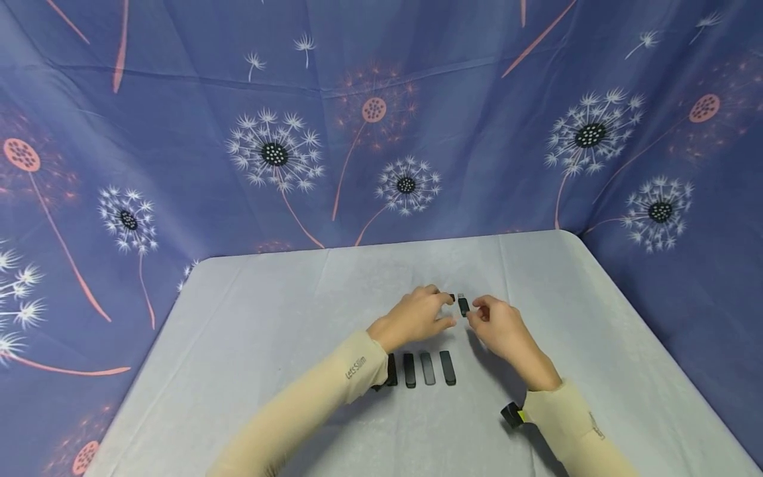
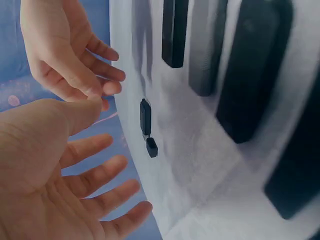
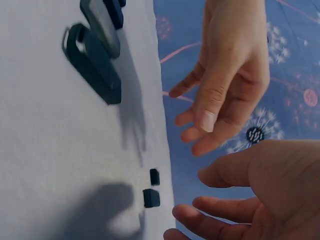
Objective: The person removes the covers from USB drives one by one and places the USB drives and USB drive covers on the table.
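At the far part of the table lies a dark USB stick (image 1: 464, 307) with its metal plug bare. Its small black cap (image 1: 452, 297) lies just left of the plug. My left hand (image 1: 415, 314) hovers left of them, fingers spread and loosely bent, its fingertips near the cap. On the other side my right hand (image 1: 499, 326) hovers close to the stick with relaxed fingers. Both wrist views show the stick (image 2: 145, 118) and cap (image 2: 152, 147) on the cloth, apart from the hands. Nothing is held in either hand.
Nearer to me, several capped USB sticks stand in a row, among them a grey one (image 1: 428, 368) and a black one (image 1: 448, 368); my left sleeve partly covers the row's left end. A pale cloth covers the table (image 1: 250, 344). Behind hangs a blue dandelion curtain (image 1: 477, 132).
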Action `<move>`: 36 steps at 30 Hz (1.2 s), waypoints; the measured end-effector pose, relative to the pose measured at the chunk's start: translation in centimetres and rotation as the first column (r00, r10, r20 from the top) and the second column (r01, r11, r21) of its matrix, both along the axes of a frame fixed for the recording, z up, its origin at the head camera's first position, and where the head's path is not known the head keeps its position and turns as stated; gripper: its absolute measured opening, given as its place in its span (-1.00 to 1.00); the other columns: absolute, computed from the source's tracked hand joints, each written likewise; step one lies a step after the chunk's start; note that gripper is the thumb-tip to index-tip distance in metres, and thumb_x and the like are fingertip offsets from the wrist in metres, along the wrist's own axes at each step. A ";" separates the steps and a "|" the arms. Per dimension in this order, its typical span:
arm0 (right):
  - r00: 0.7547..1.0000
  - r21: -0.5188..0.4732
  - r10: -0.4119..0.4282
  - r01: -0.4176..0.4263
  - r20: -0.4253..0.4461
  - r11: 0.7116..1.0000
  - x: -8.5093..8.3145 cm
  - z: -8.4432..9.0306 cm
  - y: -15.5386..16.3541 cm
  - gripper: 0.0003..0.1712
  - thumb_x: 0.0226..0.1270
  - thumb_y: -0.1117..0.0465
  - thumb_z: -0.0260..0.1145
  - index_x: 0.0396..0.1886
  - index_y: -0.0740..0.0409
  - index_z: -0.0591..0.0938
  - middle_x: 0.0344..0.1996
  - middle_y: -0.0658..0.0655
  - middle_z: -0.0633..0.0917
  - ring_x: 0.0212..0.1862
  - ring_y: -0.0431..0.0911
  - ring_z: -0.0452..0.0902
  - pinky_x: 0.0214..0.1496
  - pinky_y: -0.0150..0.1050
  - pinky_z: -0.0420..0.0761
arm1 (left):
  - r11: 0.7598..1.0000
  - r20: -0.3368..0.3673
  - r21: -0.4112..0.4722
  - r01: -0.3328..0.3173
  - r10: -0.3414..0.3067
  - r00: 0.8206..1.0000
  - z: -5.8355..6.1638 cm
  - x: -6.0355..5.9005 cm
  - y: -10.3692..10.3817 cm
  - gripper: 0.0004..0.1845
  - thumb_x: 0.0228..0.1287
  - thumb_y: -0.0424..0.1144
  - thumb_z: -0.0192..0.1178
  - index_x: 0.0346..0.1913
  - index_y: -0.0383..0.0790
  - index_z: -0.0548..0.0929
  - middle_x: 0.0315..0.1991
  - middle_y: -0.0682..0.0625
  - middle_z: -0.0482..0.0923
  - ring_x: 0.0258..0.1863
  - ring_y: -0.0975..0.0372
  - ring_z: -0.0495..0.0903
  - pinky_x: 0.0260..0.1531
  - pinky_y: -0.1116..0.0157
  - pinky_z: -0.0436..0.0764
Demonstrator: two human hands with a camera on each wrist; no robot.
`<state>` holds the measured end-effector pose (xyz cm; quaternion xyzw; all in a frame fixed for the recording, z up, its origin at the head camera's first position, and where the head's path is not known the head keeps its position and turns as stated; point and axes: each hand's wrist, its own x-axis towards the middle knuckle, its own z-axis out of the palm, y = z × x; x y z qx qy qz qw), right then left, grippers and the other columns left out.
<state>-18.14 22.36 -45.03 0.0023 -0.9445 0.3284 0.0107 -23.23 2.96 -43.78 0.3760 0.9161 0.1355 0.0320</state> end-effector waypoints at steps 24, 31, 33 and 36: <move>0.971 0.046 0.167 -0.161 -0.172 0.986 4.3 1.6 -2.2 -0.54 0.40 0.26 0.38 0.22 0.37 0.59 0.06 0.34 0.70 0.14 0.22 0.62 0.12 0.18 0.61 | 0.980 0.006 0.186 -0.078 0.079 0.997 -0.3 3.9 -9.5 -0.68 0.62 -0.18 0.07 0.25 -0.17 0.66 0.14 -0.05 0.69 0.11 0.12 0.68 0.11 0.13 0.66; 0.960 0.053 0.181 -0.173 -0.214 0.983 4.1 1.5 -2.7 -0.57 0.38 0.29 0.38 0.19 0.36 0.60 0.03 0.33 0.70 0.11 0.19 0.64 0.10 0.14 0.63 | 0.943 0.070 0.270 -0.192 0.180 0.981 0.4 4.8 -12.4 -0.69 0.57 -0.15 0.15 0.26 -0.07 0.65 0.22 -0.02 0.61 0.24 0.10 0.60 0.21 0.08 0.60; 0.958 0.057 0.183 -0.175 -0.220 0.983 4.1 1.4 -2.7 -0.59 0.38 0.29 0.38 0.17 0.35 0.61 0.01 0.31 0.71 0.10 0.17 0.65 0.09 0.13 0.63 | 0.928 0.082 0.296 -0.224 0.209 0.974 0.3 5.2 -13.2 -0.69 0.55 -0.15 0.18 0.25 -0.05 0.66 0.23 -0.01 0.60 0.26 0.10 0.59 0.23 0.07 0.59; 0.955 0.059 0.192 -0.183 -0.226 0.981 4.1 1.2 -3.0 -0.59 0.38 0.29 0.39 0.16 0.34 0.61 0.01 0.30 0.71 0.10 0.16 0.65 0.09 0.11 0.63 | 0.914 0.092 0.314 -0.258 0.241 0.966 0.2 5.7 -14.2 -0.68 0.54 -0.13 0.20 0.25 -0.04 0.66 0.23 0.01 0.60 0.27 0.10 0.58 0.23 0.07 0.59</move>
